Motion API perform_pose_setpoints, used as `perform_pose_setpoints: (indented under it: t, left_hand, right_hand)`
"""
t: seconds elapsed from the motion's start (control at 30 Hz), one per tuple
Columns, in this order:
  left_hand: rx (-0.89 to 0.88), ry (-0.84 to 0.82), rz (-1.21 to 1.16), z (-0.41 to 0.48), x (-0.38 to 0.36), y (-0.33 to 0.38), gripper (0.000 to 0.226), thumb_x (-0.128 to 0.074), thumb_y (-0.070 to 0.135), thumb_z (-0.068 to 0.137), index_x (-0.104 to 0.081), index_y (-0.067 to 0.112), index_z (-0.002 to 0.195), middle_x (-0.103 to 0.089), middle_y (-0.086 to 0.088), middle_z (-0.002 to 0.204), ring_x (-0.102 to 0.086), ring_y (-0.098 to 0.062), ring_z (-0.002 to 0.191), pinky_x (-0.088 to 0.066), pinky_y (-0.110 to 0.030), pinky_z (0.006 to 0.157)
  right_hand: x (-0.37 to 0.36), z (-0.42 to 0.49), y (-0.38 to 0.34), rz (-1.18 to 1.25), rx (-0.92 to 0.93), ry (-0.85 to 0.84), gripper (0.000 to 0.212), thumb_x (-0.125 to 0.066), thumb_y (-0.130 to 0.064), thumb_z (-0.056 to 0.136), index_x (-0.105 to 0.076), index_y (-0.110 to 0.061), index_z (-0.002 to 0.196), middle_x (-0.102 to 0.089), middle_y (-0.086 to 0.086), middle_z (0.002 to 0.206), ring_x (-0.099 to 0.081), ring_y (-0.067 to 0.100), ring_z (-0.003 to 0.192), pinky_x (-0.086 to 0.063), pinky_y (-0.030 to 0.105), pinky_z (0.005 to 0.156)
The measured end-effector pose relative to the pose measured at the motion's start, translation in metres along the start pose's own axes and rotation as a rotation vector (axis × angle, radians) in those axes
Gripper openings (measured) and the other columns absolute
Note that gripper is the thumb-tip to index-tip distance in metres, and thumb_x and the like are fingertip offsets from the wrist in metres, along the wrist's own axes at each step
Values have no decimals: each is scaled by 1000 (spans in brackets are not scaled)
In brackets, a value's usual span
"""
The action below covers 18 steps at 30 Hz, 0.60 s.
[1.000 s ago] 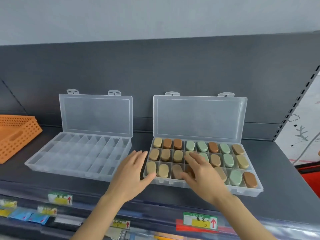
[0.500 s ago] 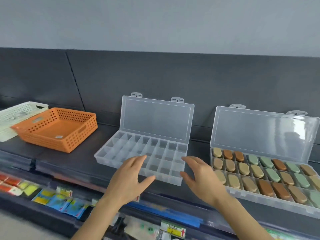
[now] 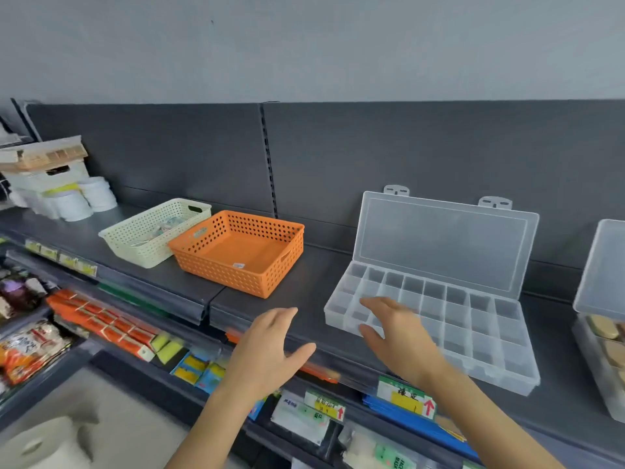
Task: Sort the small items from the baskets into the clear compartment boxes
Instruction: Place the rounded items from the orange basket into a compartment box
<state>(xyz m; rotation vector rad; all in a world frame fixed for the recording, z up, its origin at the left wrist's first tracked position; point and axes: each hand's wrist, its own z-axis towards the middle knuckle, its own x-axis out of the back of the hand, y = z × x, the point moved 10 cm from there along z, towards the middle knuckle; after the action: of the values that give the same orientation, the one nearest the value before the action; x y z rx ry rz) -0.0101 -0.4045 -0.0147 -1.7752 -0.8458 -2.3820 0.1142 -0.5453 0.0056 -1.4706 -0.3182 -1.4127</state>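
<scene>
While both hands hover above the front edge of the shelf (image 3: 314, 289), the left hand (image 3: 267, 350) and the right hand (image 3: 397, 336) are held apart, fingers loosely spread and gripping nothing. Under the right fingertips lies the near left corner of the empty compartment box (image 3: 507, 377), its lid (image 3: 443, 242) propped open. A second box (image 3: 595, 377), holding tan pieces (image 3: 602, 328), sits well to the right of that hand. Ahead and left of the left hand stands the orange basket (image 3: 216, 269), apparently bare but for a sticker (image 3: 238, 265). Beyond it, farther left, the cream basket (image 3: 135, 245) holds pale small items (image 3: 165, 228), too indistinct to identify. The next reach probably belongs to the left hand: pass over the orange basket, pinch a few pieces at a time, and carry them back to the cells beside the right hand.
</scene>
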Motion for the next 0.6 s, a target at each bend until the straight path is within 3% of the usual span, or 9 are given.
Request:
perform_pose_setpoints:
  t: [0.23, 0.4, 0.5, 0.6]
  left_hand:
    - [63, 51, 33, 25, 41, -76, 71, -47, 58, 91, -25, 24, 149, -28, 10, 152, -23, -7, 140, -29, -27, 109]
    - [102, 82, 74, 60, 71, -141, 73, -45, 60, 91, -21, 25, 151, -26, 10, 153, -21, -7, 141, -28, -27, 111]
    - [119, 53, 112, 86, 86, -182, 74, -43, 61, 91, -18, 26, 151, -24, 9, 154, -20, -8, 141, -27, -27, 112]
    - [145, 81, 113, 108, 106, -219, 73, -44, 60, 91, -19, 26, 151, -24, 10, 154, -22, -7, 140, -27, -27, 111]
  right_hand:
    - [-38, 78, -70, 31, 106, -41, 46, -53, -24, 96, -45, -13, 140, -49, 3, 140, -53, 19, 118, -33, 13, 91]
    - [-66, 149, -102, 54, 159, -34, 44, -56, -24, 95, -49, -12, 136, -55, 5, 133, -56, 19, 115, -45, 25, 94]
    - [-83, 195, -117, 51, 164, -40, 47, -54, -29, 96, -46, -14, 139, -52, 1, 135, -59, 14, 106, -45, 20, 89]
    - [-98, 235, -132, 65, 170, -38, 47, -55, -28, 96, -45, -13, 139, -51, 2, 136, -53, 15, 120, -39, 18, 96]
